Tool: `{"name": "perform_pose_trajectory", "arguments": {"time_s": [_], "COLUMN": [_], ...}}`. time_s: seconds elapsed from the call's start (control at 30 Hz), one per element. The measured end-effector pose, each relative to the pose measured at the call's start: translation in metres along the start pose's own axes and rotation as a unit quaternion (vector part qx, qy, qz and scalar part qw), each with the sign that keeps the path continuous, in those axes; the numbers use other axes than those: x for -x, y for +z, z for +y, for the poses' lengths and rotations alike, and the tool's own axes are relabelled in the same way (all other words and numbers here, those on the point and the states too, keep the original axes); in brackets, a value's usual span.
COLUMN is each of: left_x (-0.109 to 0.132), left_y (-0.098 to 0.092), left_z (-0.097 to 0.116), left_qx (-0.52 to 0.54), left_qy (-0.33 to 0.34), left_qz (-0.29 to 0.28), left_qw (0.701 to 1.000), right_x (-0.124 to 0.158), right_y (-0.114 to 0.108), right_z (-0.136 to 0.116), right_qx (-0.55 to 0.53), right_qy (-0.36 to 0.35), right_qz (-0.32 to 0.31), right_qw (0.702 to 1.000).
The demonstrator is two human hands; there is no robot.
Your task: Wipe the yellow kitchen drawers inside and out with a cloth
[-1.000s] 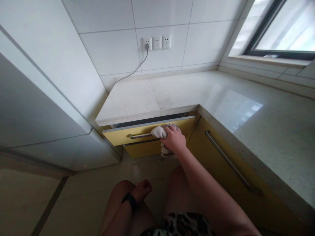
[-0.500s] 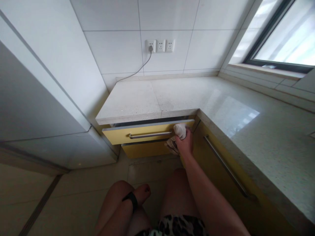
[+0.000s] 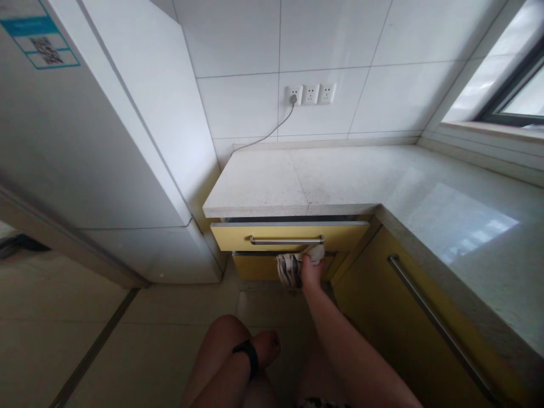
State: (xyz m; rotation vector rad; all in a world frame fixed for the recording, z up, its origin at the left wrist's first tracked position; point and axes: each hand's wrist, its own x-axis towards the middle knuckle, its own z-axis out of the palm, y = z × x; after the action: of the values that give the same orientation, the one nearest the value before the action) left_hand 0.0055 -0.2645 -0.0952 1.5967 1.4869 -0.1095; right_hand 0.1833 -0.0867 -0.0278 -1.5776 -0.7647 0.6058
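Below the drawer handle, right hand fingers clutch a cloth; left hand lies clenched by the knee.

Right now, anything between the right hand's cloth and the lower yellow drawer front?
Nothing visible. The right hand holds the cloth against the lower drawer front, just under the upper drawer and its handle. The left hand rests by the knee, well clear.

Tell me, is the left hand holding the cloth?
No, the right hand presses the cloth against the yellow drawer front, while the left hand rests on a knee.
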Motion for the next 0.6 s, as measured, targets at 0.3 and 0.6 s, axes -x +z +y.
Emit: {"name": "perform_pose_trajectory", "arguments": {"time_s": [0.3, 0.6], "left_x": [0.007, 0.001], "left_y": [-0.013, -0.033], "left_z": [-0.004, -0.007], "left_qx": [0.087, 0.294], "left_qy": [0.009, -0.077], "left_qz": [0.001, 0.081], "left_qw": [0.996, 0.949], "right_x": [0.097, 0.076], "right_y": [0.081, 0.022], "right_z": [-0.020, -0.015], "right_qx": [-0.031, 0.040], "right_qy": [-0.018, -0.079], "right_qz": [-0.181, -0.250], "right_qw": [0.983, 0.964]}}
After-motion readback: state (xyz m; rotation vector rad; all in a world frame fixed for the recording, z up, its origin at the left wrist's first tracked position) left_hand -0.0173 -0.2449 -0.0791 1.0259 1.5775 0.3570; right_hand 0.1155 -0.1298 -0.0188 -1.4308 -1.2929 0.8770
